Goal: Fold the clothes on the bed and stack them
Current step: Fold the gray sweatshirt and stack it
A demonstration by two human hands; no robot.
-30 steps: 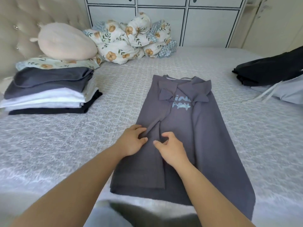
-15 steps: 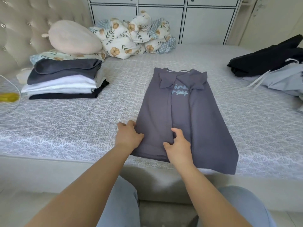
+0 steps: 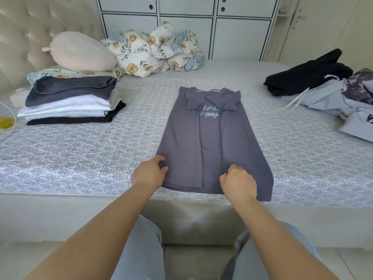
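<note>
Since a second ago both hands have slid from mid-shirt down to the hem. Left hand pinches the near-left hem corner of the grey shirt; right hand is curled on the hem near the right side, fingers bunching the cloth.

Shirt lies flat mid-bed, sides and sleeves already folded in. Long axis runs away from the person, collar far, hem at the bed edge.

Step in hand: likely the lengthwise fold. Next move calls for lifting the hem evenly toward the collar, then carrying it to the folded stack at left. Unfolded clothes wait at right.
</note>
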